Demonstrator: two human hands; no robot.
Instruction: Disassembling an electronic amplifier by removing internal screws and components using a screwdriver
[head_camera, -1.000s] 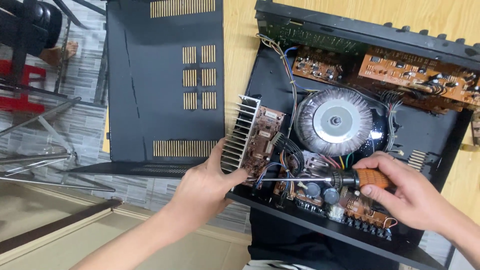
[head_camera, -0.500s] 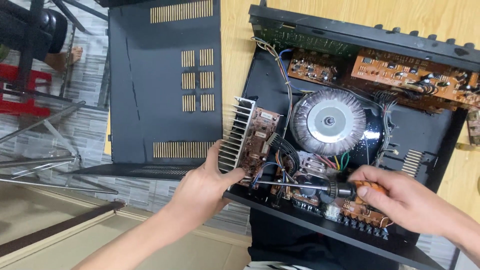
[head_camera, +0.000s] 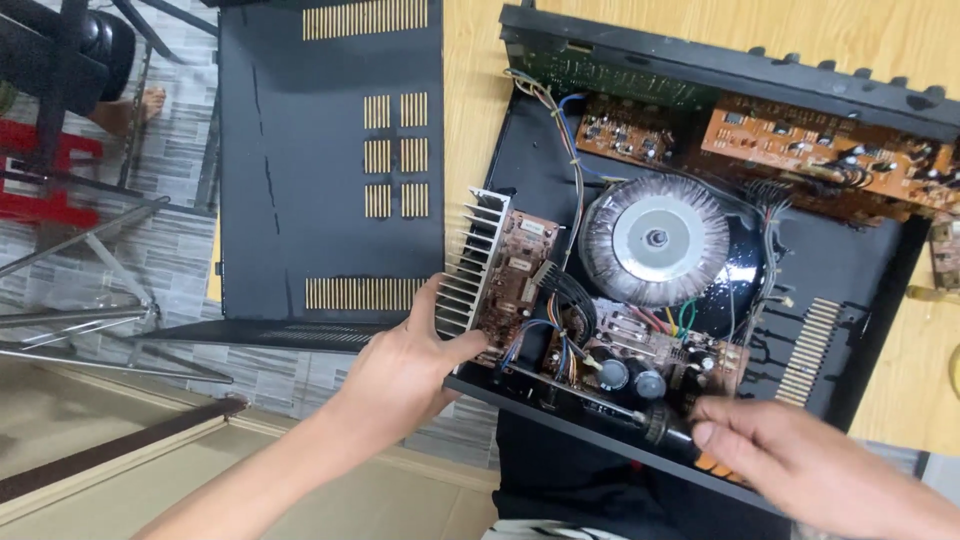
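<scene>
The right hand (head_camera: 800, 460), at five o'clock, is closed around a screwdriver (head_camera: 600, 395) whose shaft reaches in over the lower circuit board (head_camera: 650, 355), while the left hand (head_camera: 405, 375), fingers curled, grips the finned heat sink (head_camera: 470, 265) at the amplifier's (head_camera: 860, 300) near-left corner. The cover (head_camera: 300, 180) is already off, lying at eleven o'clock on the bench (head_camera: 480, 120); the boards, wiring and round transformer (head_camera: 655, 238) appear still in place.

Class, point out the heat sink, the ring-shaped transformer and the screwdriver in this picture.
heat sink (head_camera: 466, 262), head view, on its silver fins.
ring-shaped transformer (head_camera: 655, 238), head view, on its grey centre plate.
screwdriver (head_camera: 665, 428), head view, on the black handle collar.
</scene>
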